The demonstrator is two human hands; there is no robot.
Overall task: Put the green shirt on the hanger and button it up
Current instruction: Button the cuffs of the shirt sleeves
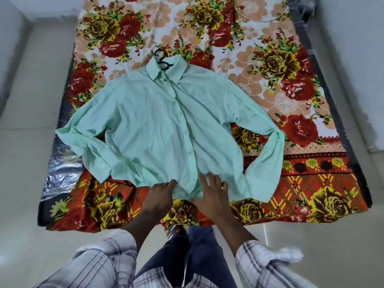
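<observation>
The green shirt (166, 125) lies flat on the bed (270, 59), with the hanger (161, 59) hook at its far collar. At the near hem the right hand (209, 188) rests, fingers spread; the left hand (161, 191) touches the cloth, its fingers unclear. The lowest button probably goes best with both front edges aligned flat first.

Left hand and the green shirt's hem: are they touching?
Touching. In the head view, fingertips of the left hand meet the bottom hem of the green shirt, with no gap.
</observation>
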